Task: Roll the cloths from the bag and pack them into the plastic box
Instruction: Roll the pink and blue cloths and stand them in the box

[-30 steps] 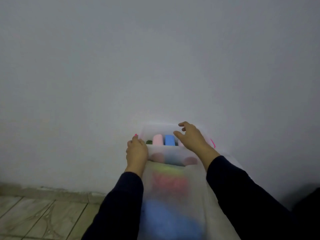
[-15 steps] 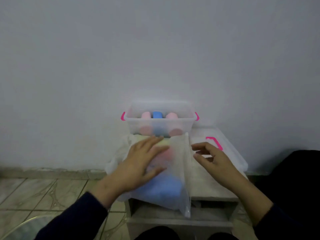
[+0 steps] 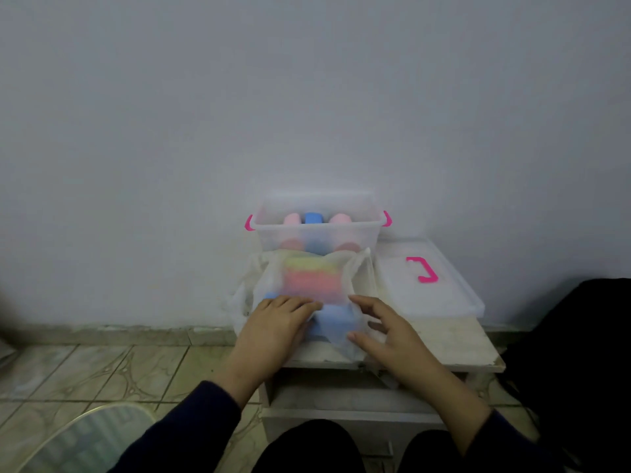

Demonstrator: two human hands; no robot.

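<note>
Resting on the table (image 3: 454, 339), the bag (image 3: 307, 285) of cloths lies under your open left hand (image 3: 273, 327) and open right hand (image 3: 386, 331), the box (image 3: 319, 230) at 12 o'clock.

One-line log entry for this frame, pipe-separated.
stage: at bag | left hand: flat on bag | right hand: at bag's near edge | plastic box: open, holds three rolls | lid: off, right of box

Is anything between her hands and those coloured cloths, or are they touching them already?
Yes: the translucent bag. The folded cloths lie inside it, seen through its film. The left hand and right hand rest on the bag's near end. Beyond it the plastic box stands open, its lid lying beside it.
</note>
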